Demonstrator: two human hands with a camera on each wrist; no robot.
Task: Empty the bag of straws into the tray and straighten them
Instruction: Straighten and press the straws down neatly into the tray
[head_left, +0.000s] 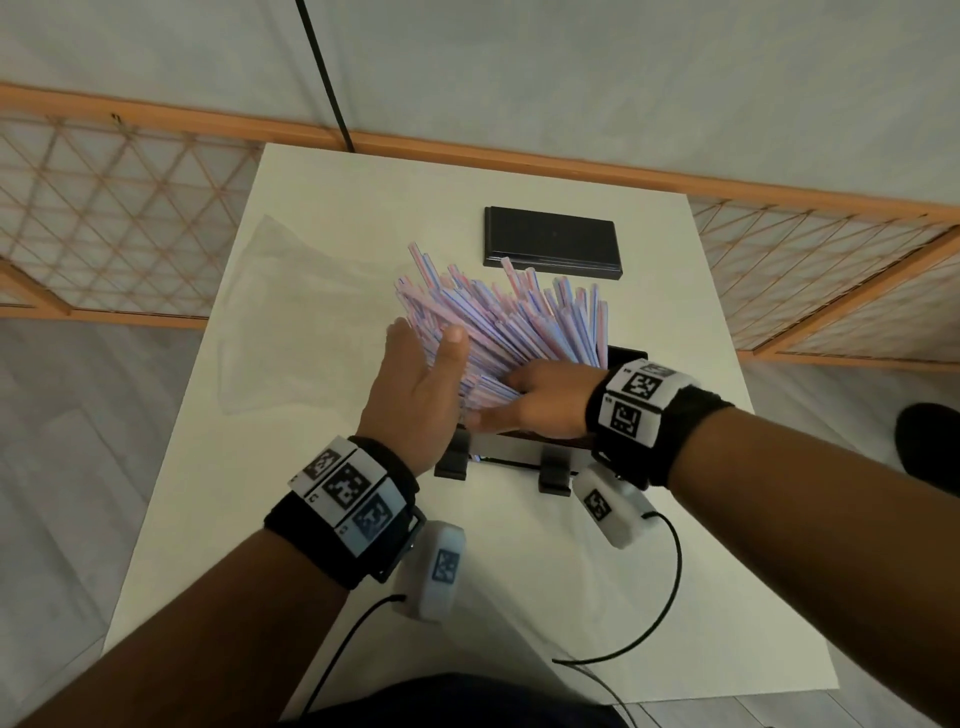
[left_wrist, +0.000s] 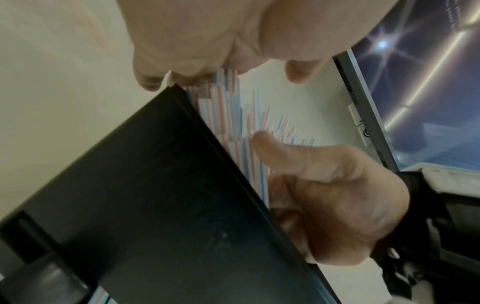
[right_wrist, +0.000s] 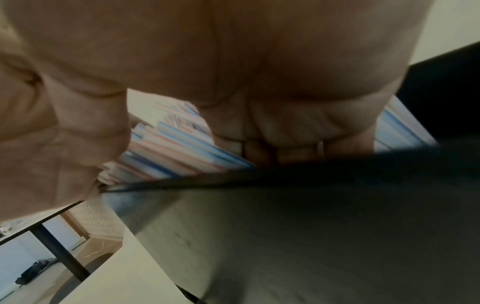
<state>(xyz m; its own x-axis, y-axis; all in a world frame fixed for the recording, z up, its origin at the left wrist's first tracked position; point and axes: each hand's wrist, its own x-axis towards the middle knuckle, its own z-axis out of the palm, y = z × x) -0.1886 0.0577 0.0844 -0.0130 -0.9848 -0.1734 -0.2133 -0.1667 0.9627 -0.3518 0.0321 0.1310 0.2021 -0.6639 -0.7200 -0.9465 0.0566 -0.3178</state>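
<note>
A thick bunch of pink-and-blue striped straws (head_left: 519, 322) stands slanted in a black tray (head_left: 519, 453) with two latches on its near wall, and fans out toward the far left. My left hand (head_left: 423, 353) presses flat against the bunch's left side with straight fingers. My right hand (head_left: 535, 397) grips the straws' lower ends at the tray's near edge, fingers curled into them, thumb lying along the rim. The left wrist view shows the tray wall (left_wrist: 155, 205), the straws (left_wrist: 228, 115) and my right hand (left_wrist: 324, 185). In the right wrist view, curled fingers (right_wrist: 285, 148) dig into the straws (right_wrist: 176, 152).
An empty clear plastic bag (head_left: 291, 301) lies flat on the white table (head_left: 597, 597) to the left. The tray's black lid (head_left: 553, 241) lies at the far side. A wooden lattice fence (head_left: 104, 218) rings the table. Wrist-camera cables (head_left: 660, 597) trail near the front edge.
</note>
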